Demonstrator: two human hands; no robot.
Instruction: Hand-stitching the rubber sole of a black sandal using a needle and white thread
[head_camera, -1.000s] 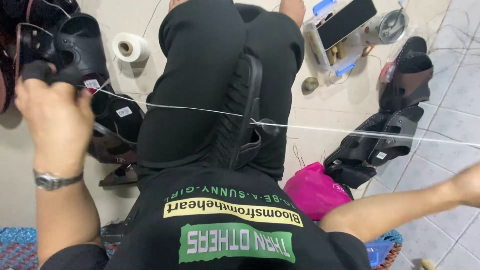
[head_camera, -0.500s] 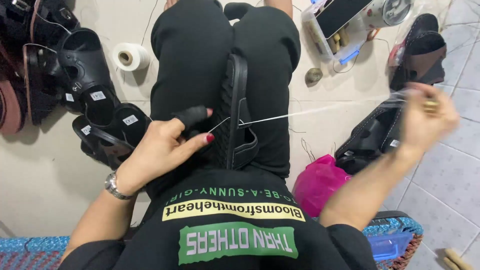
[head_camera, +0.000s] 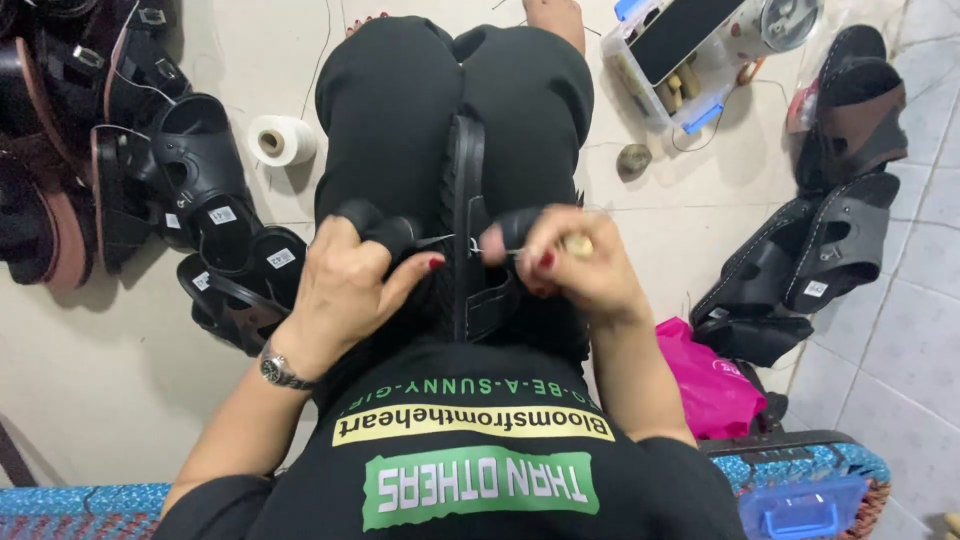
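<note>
A black strappy leather sandal stands on edge between her knees; her left hand pinches its near side, while her right hand is closed on a needle tool against its other side.

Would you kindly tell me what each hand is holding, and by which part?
Left hand steadies the black sandal at its side; right hand grips a small tool handle.

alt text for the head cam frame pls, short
Seen from above, a seated person holds a black sandal upright between their knees, the left hand steadying it and the right hand working a tool at its edge. A spool of white thread and more black sandals lie on the floor.
</note>
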